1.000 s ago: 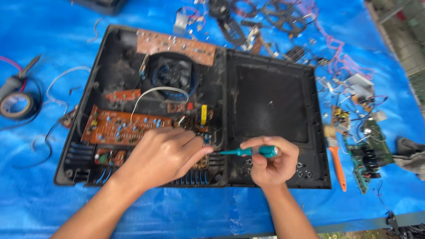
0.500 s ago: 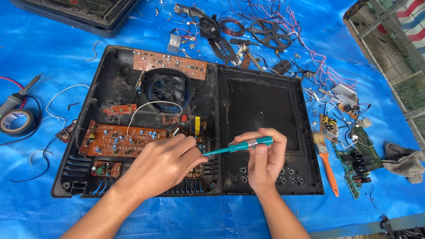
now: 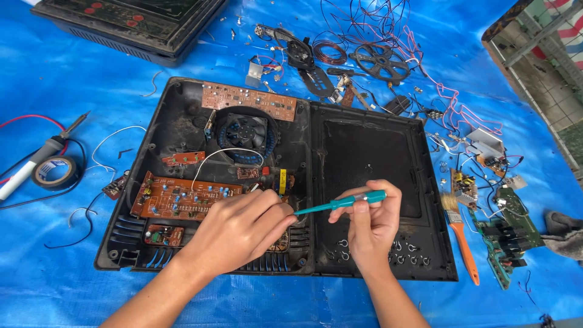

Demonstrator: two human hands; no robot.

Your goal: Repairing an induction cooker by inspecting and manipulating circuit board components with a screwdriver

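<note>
Two bare hands are at work over the black plastic housing [image 3: 358, 152] that lies opened flat on our blue tarp [image 3: 91, 85]. Our right hand [image 3: 371, 226] is closed around a teal-handled screwdriver [image 3: 341, 204], held nearly level with its tip pointing left toward the fingers of the other hand. Our left hand [image 3: 240, 231] rests palm down inside the housing's left half, fingers curled together over the lower circuitry; whether it grips anything beneath we cannot tell. Just left of that hand lies a long orange circuit board [image 3: 176, 197], and above it sits a round black fan [image 3: 243, 132], with a narrower brown board [image 3: 249, 100] along the top edge. The right half of the housing is a plain dark panel. To the right of the housing, on the tarp, we see an orange-handled paintbrush [image 3: 460, 240] and, just beyond it, a green circuit board [image 3: 507, 234]. Well off to the left lie a roll of black tape [image 3: 56, 172] and a soldering iron [image 3: 42, 155].
</note>
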